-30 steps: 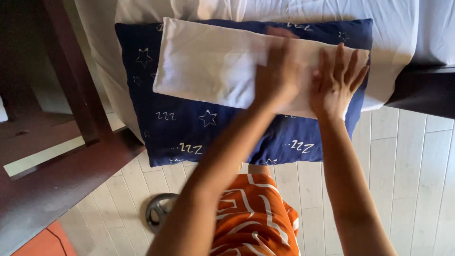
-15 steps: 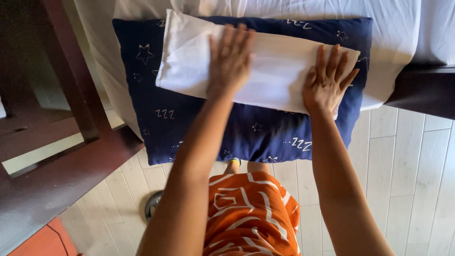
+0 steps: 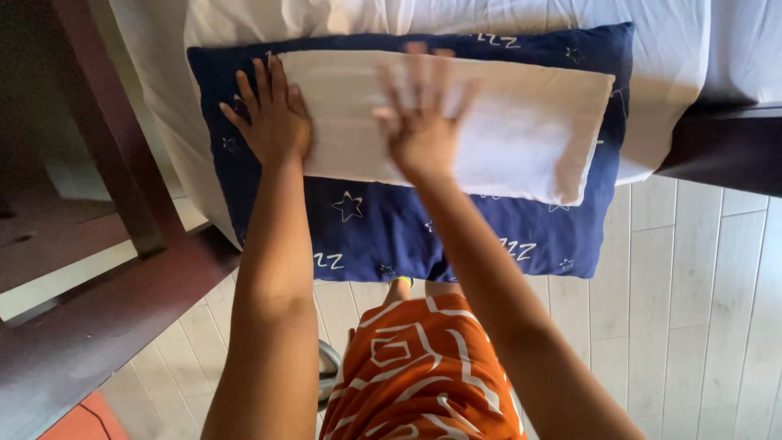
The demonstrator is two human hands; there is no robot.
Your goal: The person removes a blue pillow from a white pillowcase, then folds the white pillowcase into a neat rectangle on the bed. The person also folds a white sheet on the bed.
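A folded white cloth (image 3: pixel 521 130) lies flat on a dark blue pillow (image 3: pixel 391 228) patterned with white stars and zigzags. The pillow rests on the edge of a bed with a white sheet (image 3: pixel 668 73). My left hand (image 3: pixel 273 118) presses palm-down at the cloth's left end, fingers spread, partly on the pillow. My right hand (image 3: pixel 423 114) lies flat on the middle of the cloth, fingers spread and blurred by motion. Neither hand grips anything.
A dark wooden bed post and frame rail (image 3: pixel 122 269) run along the left. Another dark frame part (image 3: pixel 725 147) shows at the right. Pale wooden floorboards (image 3: pixel 700 310) lie below. My orange patterned garment (image 3: pixel 423 375) fills the lower middle.
My left hand has slid leftward along the cloth to its left end. My right hand has moved from the cloth's right end to its middle.
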